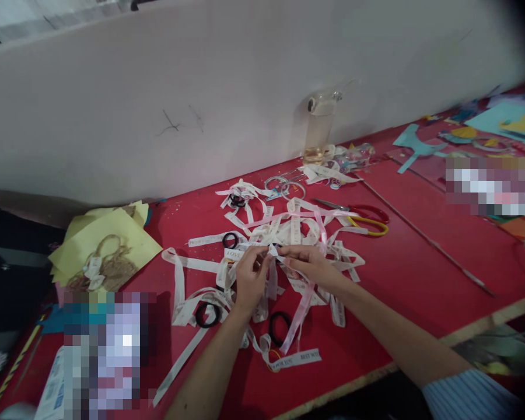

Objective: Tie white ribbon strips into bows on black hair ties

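A white ribbon is pinched between both hands, left and right, just before the scissors. It seems light, limp, slippery; best gripped near its fold.

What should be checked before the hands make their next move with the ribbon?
1. Both hands on the white ribbon: ok; left hand and right hand pinch it between them.
2. Scissors nearby: ok, lying beyond the ribbon pile.
3. Black hair ties at hand: ok, several on the red table.
4. Bottle upright: ok, against the wall.
5. Knot finished: cannot tell, fingers cover it.
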Tool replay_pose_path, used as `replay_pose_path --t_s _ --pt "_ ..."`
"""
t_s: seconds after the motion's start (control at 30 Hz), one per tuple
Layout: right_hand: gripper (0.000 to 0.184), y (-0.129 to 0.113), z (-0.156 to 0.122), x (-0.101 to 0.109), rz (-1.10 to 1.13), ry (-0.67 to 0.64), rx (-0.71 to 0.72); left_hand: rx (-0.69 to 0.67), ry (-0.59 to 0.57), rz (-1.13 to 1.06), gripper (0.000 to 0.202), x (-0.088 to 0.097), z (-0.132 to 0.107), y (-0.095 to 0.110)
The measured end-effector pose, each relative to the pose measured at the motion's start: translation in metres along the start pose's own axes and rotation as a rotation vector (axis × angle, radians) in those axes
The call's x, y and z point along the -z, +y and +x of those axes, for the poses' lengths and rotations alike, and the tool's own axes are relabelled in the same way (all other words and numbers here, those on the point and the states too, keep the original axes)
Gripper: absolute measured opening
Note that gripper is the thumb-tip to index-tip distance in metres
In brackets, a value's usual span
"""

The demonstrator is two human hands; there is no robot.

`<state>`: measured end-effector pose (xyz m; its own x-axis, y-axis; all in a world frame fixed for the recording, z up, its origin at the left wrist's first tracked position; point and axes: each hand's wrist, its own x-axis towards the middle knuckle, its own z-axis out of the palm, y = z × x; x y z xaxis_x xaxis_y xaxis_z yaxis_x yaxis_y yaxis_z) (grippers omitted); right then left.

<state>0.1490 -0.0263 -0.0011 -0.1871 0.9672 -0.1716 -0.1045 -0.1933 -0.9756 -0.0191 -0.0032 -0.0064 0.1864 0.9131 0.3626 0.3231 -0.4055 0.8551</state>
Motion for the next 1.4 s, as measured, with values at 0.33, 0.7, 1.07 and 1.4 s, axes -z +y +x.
replay_pose_path --t_s 0.33,0.7,1.07,1.4 --pt "0.021 -0.0025 -0.0006 -0.0073 -0.417 0.157 0.359 0.085 0.006 -0.042 0.019 -0.0025 0.0001 -0.0048" --pt "0.011 -0.0034 -0.0013 -0.0047 -0.625 0.306 0.540 0.108 -0.097 -0.164 0.021 -0.0062 -0.0040 0.0000" --pt "0.022 -0.0038 -0.0043 -0.0021 -0.610 0.245 0.607 0.111 -0.133 -0.300 0.019 -0.0080 -0.0068 0.0027" --pt "0.016 0.0005 0.0025 0.0016 -0.608 0.242 0.572 0.202 -0.108 -0.301 0.019 -0.0066 -0.0048 0.0014"
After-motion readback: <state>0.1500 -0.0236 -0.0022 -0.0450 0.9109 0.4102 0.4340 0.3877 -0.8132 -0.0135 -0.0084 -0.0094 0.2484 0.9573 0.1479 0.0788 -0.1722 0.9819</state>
